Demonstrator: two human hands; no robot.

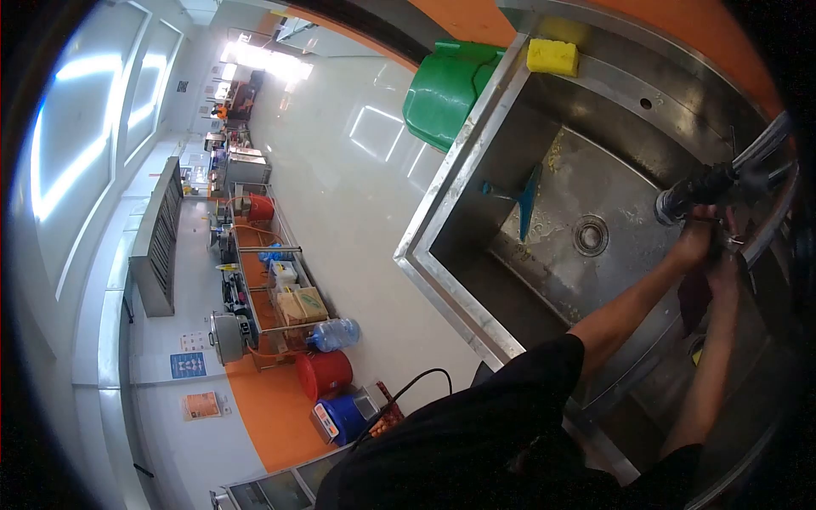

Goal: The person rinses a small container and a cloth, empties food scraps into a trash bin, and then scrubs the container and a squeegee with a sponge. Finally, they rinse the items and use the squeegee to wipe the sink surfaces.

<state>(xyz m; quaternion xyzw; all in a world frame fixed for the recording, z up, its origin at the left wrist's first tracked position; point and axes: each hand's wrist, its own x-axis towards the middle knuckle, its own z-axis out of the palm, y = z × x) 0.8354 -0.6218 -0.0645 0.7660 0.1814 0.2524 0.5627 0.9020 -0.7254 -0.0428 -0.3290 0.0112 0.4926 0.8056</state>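
Observation:
Both my hands are together at the right of the view, just below the black faucet head (680,195) over the sink. My left hand (697,236) has its fingers curled in, partly hidden beside the faucet. Close against it, my right hand (725,255) is bunched near a small shiny metal part. A dark maroon, cloth-like thing (694,302) hangs below the hands, between my forearms; which hand grips it does not show. A blue squeegee-like tool (527,204) leans in the steel sink basin (620,153), left of the drain (590,235).
A yellow sponge (552,58) lies on the sink rim. Beside the sink stands a green bin (450,93). Across the tiled floor are a water jug (334,334), a red bucket (325,374), a blue scale (336,421) and steel shelving (270,249). Yellow scraps lie in the basin.

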